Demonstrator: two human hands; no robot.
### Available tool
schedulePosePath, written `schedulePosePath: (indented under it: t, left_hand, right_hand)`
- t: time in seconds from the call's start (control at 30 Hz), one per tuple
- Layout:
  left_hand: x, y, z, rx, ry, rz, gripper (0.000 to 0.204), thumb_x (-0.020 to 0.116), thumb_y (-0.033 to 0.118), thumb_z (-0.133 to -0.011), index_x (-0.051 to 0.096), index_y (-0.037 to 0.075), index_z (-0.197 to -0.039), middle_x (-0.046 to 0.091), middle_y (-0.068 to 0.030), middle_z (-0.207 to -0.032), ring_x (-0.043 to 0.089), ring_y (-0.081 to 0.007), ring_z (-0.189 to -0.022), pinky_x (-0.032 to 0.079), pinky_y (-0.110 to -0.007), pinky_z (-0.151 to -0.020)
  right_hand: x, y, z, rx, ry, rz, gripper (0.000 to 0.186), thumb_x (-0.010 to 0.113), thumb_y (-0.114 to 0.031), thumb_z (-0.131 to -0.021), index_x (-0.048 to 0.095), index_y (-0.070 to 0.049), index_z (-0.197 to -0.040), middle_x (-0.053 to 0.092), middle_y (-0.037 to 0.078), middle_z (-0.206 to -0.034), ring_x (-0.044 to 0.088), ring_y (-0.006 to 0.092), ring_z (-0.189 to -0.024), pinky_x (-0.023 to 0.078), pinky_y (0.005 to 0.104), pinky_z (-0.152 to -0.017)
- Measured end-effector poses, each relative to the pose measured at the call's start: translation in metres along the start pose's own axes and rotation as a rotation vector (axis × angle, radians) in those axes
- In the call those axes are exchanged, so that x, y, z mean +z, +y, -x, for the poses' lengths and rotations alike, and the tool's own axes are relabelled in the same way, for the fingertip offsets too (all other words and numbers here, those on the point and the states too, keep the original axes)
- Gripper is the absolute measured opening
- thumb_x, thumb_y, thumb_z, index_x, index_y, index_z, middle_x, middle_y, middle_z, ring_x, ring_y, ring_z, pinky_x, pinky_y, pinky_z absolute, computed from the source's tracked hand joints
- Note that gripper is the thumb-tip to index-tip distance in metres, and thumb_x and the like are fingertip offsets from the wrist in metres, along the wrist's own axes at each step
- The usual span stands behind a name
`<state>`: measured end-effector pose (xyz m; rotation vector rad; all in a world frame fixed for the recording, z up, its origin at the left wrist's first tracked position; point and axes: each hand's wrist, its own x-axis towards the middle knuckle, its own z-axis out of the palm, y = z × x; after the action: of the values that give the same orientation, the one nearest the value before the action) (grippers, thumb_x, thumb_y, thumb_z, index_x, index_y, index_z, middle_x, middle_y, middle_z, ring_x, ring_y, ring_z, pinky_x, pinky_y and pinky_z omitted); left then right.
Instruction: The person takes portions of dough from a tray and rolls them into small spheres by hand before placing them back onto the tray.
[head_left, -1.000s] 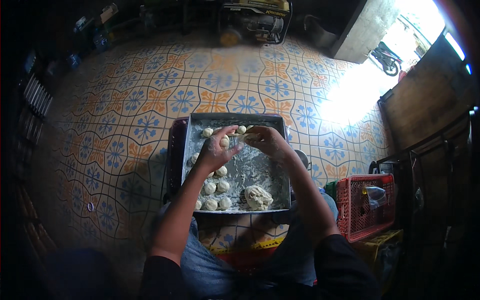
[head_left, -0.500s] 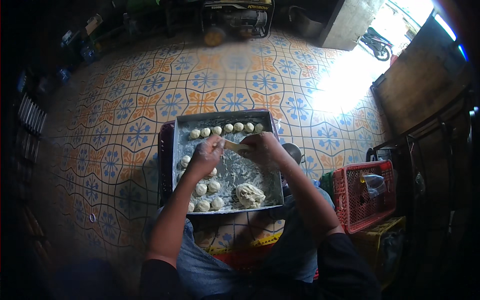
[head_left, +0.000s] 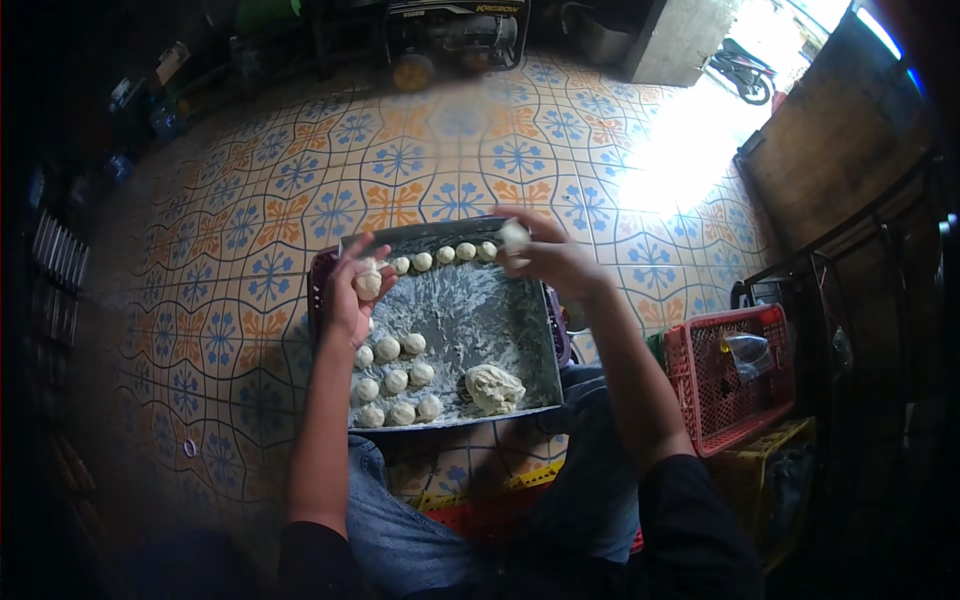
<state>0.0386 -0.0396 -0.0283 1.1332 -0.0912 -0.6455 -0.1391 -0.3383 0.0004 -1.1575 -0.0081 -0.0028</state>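
A square metal tray [head_left: 455, 315], dusted with flour, lies over my knees. My left hand [head_left: 350, 300] is above its far left corner, some fingers spread, with a small piece of dough [head_left: 368, 284] held against the palm. Over the far right corner, my right hand [head_left: 552, 262] grips another piece of dough [head_left: 514, 238] in its fingers, slightly blurred. A row of round dough balls [head_left: 445, 255] runs along the far side. More dough balls [head_left: 396, 381] sit in short rows at the near left, and a large rough dough lump [head_left: 494, 389] rests near the right corner.
A purple crate [head_left: 318, 275] shows beneath the tray. On the right are a red plastic basket [head_left: 690, 400] with a clear cup-like thing inside and a yellow crate [head_left: 755, 465]. A generator [head_left: 455, 40] stands at the back on the patterned tile floor [head_left: 300, 170].
The stretched dough between my hands has come apart into two pieces. My left hand has moved left, turning palm up, and my right hand has moved slightly right and farther away.
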Motion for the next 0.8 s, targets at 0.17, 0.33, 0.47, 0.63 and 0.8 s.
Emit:
schedulePosePath:
  t: [0.17, 0.33, 0.47, 0.63, 0.8]
  left_hand:
    - [0.015, -0.028, -0.004, -0.113, 0.039, 0.270, 0.024, 0.048, 0.008, -0.094, 0.064, -0.004, -0.107, 0.063, -0.0158, -0.134, 0.067, -0.0276, -0.112, 0.062, -0.037, -0.094]
    - [0.027, -0.040, 0.023, 0.174, -0.129, 0.205, 0.042, 0.047, 0.002, -0.090, 0.057, 0.002, -0.131, 0.070, -0.0145, -0.111, 0.066, -0.0258, -0.113, 0.055, -0.040, -0.099]
    - [0.078, -0.048, 0.055, 0.496, -0.422, -0.441, 0.057, 0.040, 0.002, -0.089, 0.053, 0.008, -0.145, 0.051, -0.0153, -0.153, 0.038, -0.0327, -0.149, 0.025, -0.045, -0.124]
    - [0.085, -0.022, 0.071, 0.885, -0.312, -1.100, 0.061, 0.029, 0.051, -0.102, 0.060, 0.022, -0.146, 0.032, -0.0133, -0.167, 0.015, -0.0390, -0.158, -0.006, -0.064, -0.122]
    - [0.041, -0.018, 0.056, 0.711, -0.214, -0.749, 0.056, 0.044, 0.012, -0.086, 0.060, 0.006, -0.140, 0.051, -0.0129, -0.155, 0.039, -0.0352, -0.150, 0.004, -0.057, -0.126]
  right_hand:
    - [-0.025, 0.070, -0.026, 0.208, 0.248, 1.381, 0.077, 0.071, -0.032, -0.093, 0.034, -0.023, -0.161, 0.059, 0.021, -0.142, 0.060, 0.0349, -0.127, 0.049, 0.0475, -0.106]
    - [0.051, 0.062, -0.042, -0.055, 0.411, 0.443, 0.066, 0.054, -0.057, -0.100, 0.045, -0.017, -0.153, 0.056, 0.017, -0.146, 0.057, 0.0331, -0.131, 0.046, 0.0519, -0.107]
    - [0.100, 0.102, -0.042, 0.253, 0.201, -0.715, 0.073, 0.040, -0.073, -0.099, 0.048, -0.020, -0.149, 0.057, 0.014, -0.145, 0.058, 0.0304, -0.130, 0.046, 0.0555, -0.106]
    - [0.145, 0.117, -0.018, 0.060, 0.302, -0.599, 0.066, 0.034, -0.062, -0.107, 0.051, -0.009, -0.144, 0.062, 0.017, -0.133, 0.060, 0.0328, -0.125, 0.046, 0.0455, -0.108]
    - [0.182, 0.113, -0.021, 0.399, 0.269, -0.782, 0.070, 0.034, -0.064, -0.105, 0.046, -0.008, -0.146, 0.056, 0.017, -0.142, 0.055, 0.0328, -0.133, 0.044, 0.0489, -0.111]
